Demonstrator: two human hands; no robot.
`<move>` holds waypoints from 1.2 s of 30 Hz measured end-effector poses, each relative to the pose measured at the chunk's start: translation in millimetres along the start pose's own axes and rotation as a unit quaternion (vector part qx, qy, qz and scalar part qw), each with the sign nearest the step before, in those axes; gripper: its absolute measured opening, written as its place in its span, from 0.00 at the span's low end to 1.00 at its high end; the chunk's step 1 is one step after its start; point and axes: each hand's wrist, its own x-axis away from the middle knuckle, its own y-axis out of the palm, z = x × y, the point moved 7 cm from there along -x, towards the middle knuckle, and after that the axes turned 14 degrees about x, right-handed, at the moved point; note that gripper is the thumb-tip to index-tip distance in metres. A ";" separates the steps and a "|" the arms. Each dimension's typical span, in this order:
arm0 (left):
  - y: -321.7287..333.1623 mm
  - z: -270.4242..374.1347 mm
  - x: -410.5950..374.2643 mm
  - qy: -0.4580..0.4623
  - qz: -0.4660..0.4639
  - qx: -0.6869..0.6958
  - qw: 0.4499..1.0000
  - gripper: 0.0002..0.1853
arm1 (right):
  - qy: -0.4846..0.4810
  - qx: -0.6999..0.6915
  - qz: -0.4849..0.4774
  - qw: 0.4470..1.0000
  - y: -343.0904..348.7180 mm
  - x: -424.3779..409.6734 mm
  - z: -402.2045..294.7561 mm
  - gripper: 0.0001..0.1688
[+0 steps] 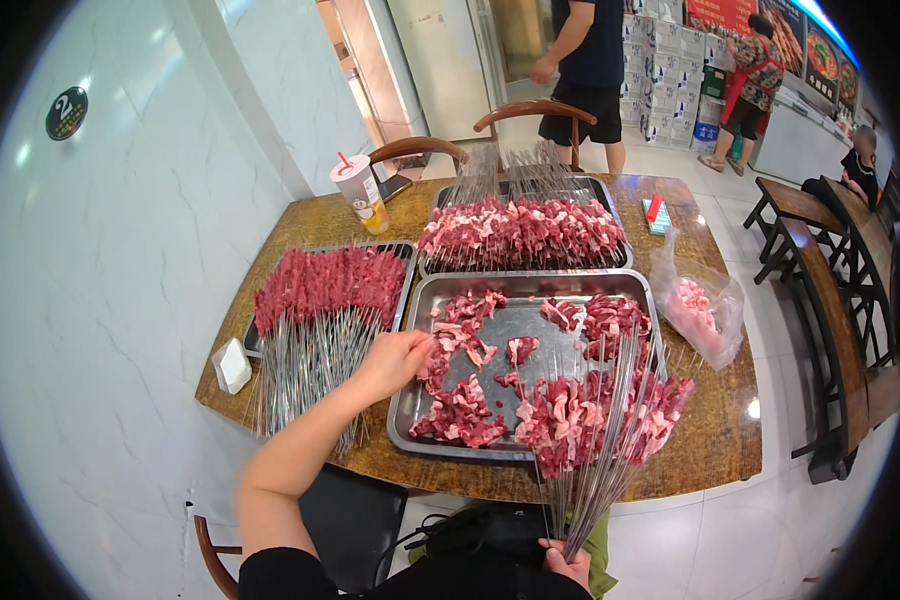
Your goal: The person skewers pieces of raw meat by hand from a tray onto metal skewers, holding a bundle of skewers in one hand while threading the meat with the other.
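Note:
My right hand (568, 562) grips the handle ends of a bundle of thin metal skewers (589, 495) at the front edge of the table. Raw red-and-white meat pieces (562, 420) are threaded on many of them, fanned over the tray's near right corner; some skewers in the bundle look bare. My left hand (394, 364) is over the left rim of the steel tray (529, 285), fingers curled beside loose raw meat (457, 341). Whether its fingertips pinch a piece is hidden. More loose meat (616, 319) lies at the tray's far right.
Trays of loaded skewers stand left (330, 289) and behind (525, 229). Around them are a drink cup (360, 196), a white packet (232, 367), a plastic bag of pale pieces (697, 307) and a red item (653, 208). Chairs (536, 109), benches (825, 300) and other people are beyond.

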 end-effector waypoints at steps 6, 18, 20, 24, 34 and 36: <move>61.4 17.2 -12.9 -0.049 -0.057 0.552 0.831 0.06 | -0.033 0.018 0.002 0.999 -4.6 -1.5 -6.8 0.16; 76.2 37.3 -30.0 0.011 -0.018 0.474 0.880 0.19 | 0.012 -0.031 -0.036 0.999 1.2 -1.8 8.7 0.14; 84.2 39.3 -22.7 -0.072 -0.072 0.567 0.818 0.27 | 0.000 -0.015 -0.032 0.999 1.9 0.2 -2.5 0.14; 85.4 42.4 -14.3 -0.080 -0.085 0.629 0.769 0.20 | -0.016 -0.017 -0.036 0.999 2.7 1.9 -5.3 0.15; 87.7 39.9 -10.1 -0.028 -0.040 0.642 0.765 0.07 | 0.015 -0.014 -0.023 1.000 1.1 2.7 -2.7 0.15; 88.5 41.8 -7.9 -0.026 -0.040 0.635 0.771 0.07 | 0.008 -0.016 -0.018 1.000 1.3 2.6 -6.9 0.15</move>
